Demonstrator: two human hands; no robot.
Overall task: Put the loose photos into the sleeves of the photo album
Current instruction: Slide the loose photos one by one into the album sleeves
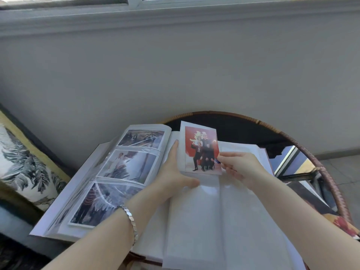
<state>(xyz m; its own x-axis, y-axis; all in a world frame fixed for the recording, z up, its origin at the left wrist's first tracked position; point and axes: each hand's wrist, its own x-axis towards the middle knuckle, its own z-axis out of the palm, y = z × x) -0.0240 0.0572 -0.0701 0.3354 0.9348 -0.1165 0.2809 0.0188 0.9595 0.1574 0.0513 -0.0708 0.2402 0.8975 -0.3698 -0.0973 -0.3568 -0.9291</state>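
Observation:
An open photo album [224, 221] lies on a round table. Its left page [116, 172] holds three photos in sleeves. My right hand [238, 167] pinches a loose photo [200, 149] with a red background and standing figures by its right edge, holding it over the top of the blank right page. My left hand [173, 172] presses flat on the right page near the spine, fingers straight beside the photo's left edge, thumb spread below it. A metal bracelet [130, 221] is on my left wrist.
The round table has a dark glass top and a rattan rim [321, 168]. A cushion with a leaf print [25, 164] sits at the left. A grey wall [175, 71] rises directly behind the table under a window.

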